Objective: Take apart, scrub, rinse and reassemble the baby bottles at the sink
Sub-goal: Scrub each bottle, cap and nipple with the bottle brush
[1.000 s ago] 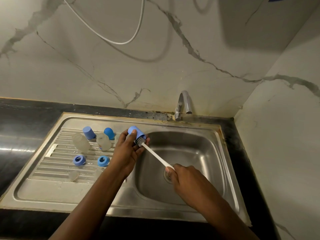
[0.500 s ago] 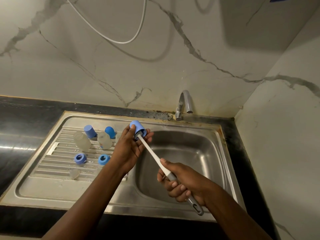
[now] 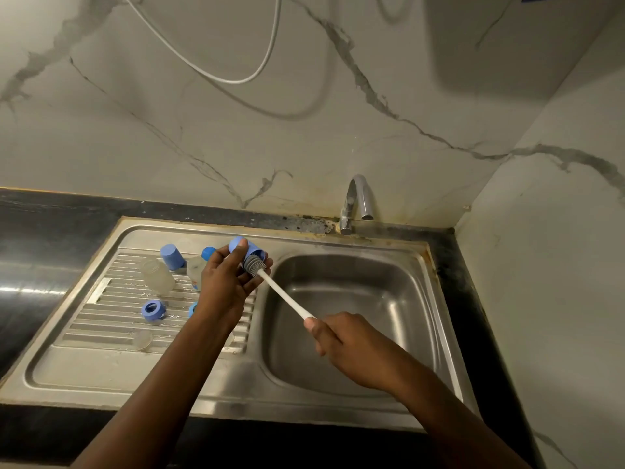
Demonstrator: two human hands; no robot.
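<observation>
My left hand (image 3: 226, 286) grips a blue bottle cap (image 3: 245, 249) above the sink's divider, its open end facing right. My right hand (image 3: 345, 343) holds the white handle of a bottle brush (image 3: 284, 296); the grey bristle head sits at the cap's mouth, partly outside it. On the draining board (image 3: 101, 333) lie a clear bottle (image 3: 157, 276), a second clear bottle (image 3: 195, 269) partly behind my hand, a blue cap (image 3: 172, 256), another blue cap (image 3: 208, 252), a blue screw ring (image 3: 153, 311), a second ring's edge (image 3: 192, 309) and a clear teat (image 3: 142, 340).
The steel basin (image 3: 355, 316) lies under my right hand, with no water running from the chrome tap (image 3: 355, 203) at the back. Black counter (image 3: 40, 238) surrounds the sink. A marble wall stands close on the right. A white hose (image 3: 236, 79) hangs on the back wall.
My right hand pushed up the handle, then drew back toward the basin; the brush head slid partly out of the cap. The left hand tilted the cap slightly.
</observation>
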